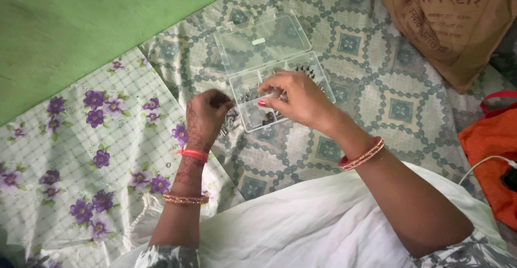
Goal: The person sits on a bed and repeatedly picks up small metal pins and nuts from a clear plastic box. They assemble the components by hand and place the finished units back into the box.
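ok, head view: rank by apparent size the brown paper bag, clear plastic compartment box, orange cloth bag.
1. Brown paper bag, cut by the frame edge yet still largest.
2. Clear plastic compartment box with its lid open, partly hidden by both hands.
3. Orange cloth bag, but the frame cuts it off, so ranks 2 and 3 are unsure.

Packaging around you: one clear box, one printed bag

Your hands are over a clear plastic compartment box, lid flipped open and lying flat, with a small pale label strip on that lid. Top right there's a slumped brown bag with dark red lettering printed across it.
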